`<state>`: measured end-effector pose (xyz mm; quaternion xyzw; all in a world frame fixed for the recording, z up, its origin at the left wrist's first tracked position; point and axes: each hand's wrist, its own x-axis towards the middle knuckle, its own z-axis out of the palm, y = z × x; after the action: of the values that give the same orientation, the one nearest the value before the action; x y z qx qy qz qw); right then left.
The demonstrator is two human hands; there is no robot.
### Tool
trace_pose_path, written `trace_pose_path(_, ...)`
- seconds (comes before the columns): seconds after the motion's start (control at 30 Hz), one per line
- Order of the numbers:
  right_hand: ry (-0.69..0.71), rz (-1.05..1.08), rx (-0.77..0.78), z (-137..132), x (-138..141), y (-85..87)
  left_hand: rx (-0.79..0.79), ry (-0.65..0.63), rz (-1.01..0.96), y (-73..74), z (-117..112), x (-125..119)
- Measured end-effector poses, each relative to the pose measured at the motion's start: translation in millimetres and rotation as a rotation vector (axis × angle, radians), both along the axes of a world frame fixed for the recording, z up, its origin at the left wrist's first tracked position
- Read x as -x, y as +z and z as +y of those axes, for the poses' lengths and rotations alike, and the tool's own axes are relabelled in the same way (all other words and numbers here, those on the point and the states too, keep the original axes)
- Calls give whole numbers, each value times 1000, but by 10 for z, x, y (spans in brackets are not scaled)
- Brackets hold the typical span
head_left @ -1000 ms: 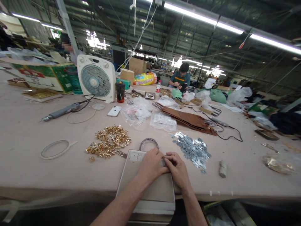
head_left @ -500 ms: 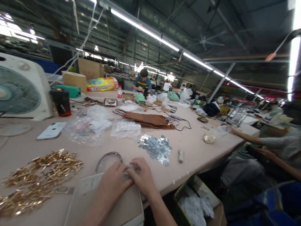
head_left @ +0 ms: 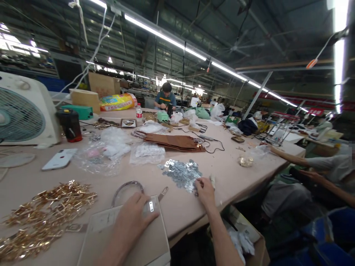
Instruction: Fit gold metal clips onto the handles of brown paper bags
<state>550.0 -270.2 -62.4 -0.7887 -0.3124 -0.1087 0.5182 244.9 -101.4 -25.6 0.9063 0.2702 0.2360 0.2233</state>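
My left hand (head_left: 131,214) rests on a flat beige bag (head_left: 146,240), its thumb spread from the other fingers. A small silver metal plate (head_left: 151,206) with holes lies on the bag between that thumb and fingers. The bag's curved handle (head_left: 118,189) stands up beyond the hand, and a strap tab (head_left: 163,193) sticks out past the top edge. At the near right edge of a pile of silver metal plates (head_left: 180,173), my right hand (head_left: 205,193) has its fingers pinched together. What sits between those fingertips is too small to make out.
Gold hardware pieces (head_left: 55,210) lie in a heap at the left, near a phone (head_left: 59,159) and a fan (head_left: 24,111). Brown strips (head_left: 172,141) and plastic bags (head_left: 102,147) lie farther back. Beyond the table's right edge, a carton (head_left: 256,244) stands low; a co-worker's arm (head_left: 291,157) reaches in.
My right hand has left the bag and moved right to the pile of metal plates. The left hand stays on the bag, where a small plate and the strap tab now show.
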Motion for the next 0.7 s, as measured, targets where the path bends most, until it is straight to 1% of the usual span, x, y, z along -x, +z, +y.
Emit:
trace_pose_path(0.1,24,-10,60,7,-93,-31,-10,-4,6,1,-13,10)
trace_pose_path(0.23,28,-9,109,22,-145,-62,-5,-5,21,25,-32,16)
trace_pose_path(0.47,-13,15,157,11,-113,-75,-18,0,24,17,-39,25)
trace_pose_path(0.6,-48,41,152,33,-66,-38,-15,-13,-8,-18,-17,26)
trace_pose_path(0.7,-67,71,136,38,-19,36,-17,2,-39,-41,-19,35)
